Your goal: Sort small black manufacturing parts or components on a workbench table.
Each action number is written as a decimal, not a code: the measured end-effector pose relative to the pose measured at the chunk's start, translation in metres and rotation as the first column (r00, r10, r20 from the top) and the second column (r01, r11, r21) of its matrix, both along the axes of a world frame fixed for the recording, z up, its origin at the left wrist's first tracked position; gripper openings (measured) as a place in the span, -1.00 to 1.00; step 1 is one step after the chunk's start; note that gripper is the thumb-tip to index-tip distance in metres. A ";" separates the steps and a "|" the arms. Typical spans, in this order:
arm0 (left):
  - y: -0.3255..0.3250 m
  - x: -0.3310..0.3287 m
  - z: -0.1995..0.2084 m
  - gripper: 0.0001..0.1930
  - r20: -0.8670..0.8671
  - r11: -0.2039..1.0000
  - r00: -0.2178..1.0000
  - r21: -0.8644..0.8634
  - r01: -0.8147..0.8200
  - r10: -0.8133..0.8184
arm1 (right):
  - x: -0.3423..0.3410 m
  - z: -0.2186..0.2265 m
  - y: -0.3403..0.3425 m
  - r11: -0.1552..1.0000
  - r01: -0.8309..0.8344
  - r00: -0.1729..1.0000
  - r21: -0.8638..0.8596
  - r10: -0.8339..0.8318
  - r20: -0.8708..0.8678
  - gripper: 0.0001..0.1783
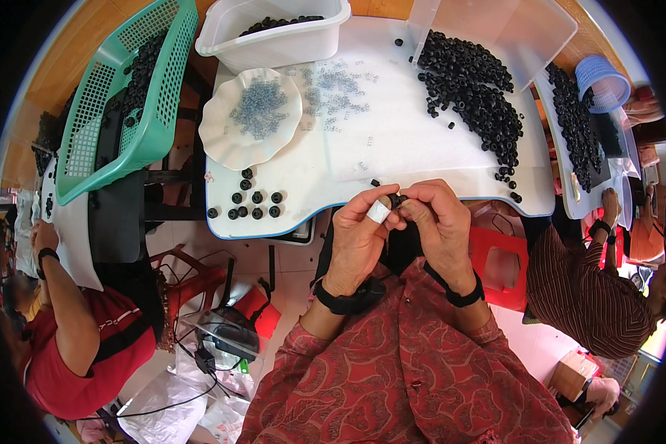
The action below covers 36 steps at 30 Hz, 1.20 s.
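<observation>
A: Middle of the frame, and the hands come together! The left hand (359,231), white wrap (378,212) round one finger, meets the right hand (445,222) right at the lower edge of the white table (392,140).

B: And what have they got?

A: A small black piece (397,200), pinched by the fingertips of both hands! The fingers cover so much that I can't swear whether it's one part or two.

B: A loose black bit (375,182) lies just beside those left fingertips, too.

A: Left of centre now: a little group of black rings (257,197), spaced apart, and above them the wavy-edged plate (216,140) with its heap of clear bits (257,107), more scattered to its right.

B: Upper right, what a pile of black pieces (473,92), by a see-through bin (529,33)!

A: And upper left, the green basket (169,103) and white tub (274,53), both holding black pieces as well
</observation>
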<state>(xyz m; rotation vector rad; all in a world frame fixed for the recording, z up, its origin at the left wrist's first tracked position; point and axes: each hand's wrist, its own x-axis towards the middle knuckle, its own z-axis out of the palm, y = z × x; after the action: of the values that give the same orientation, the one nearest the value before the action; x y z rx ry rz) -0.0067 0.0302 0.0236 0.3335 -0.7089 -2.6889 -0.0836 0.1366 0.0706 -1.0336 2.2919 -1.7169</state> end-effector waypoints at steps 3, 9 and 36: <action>0.000 0.000 0.001 -0.74 0.018 1.000 1.000 -0.004 -0.009 0.009 | 0.000 0.000 0.000 1.000 -0.004 1.000 0.015 0.004 -0.031 -0.88; 0.000 0.001 -0.005 -0.75 -0.011 0.999 1.000 -0.027 -0.029 0.029 | 0.003 0.005 -0.001 0.999 -0.010 0.997 0.051 0.014 -0.078 -0.88; -0.009 0.007 -0.001 -0.84 0.006 0.905 0.992 -0.410 -0.113 0.126 | 0.008 0.009 -0.002 0.998 -0.059 0.997 0.020 0.060 -0.057 -0.88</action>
<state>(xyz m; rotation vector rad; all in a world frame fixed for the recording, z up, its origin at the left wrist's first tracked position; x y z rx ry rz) 0.0005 0.0216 0.0223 0.3000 -1.1933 -2.3456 -0.0757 0.1350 0.0794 -1.1501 2.2814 -1.6617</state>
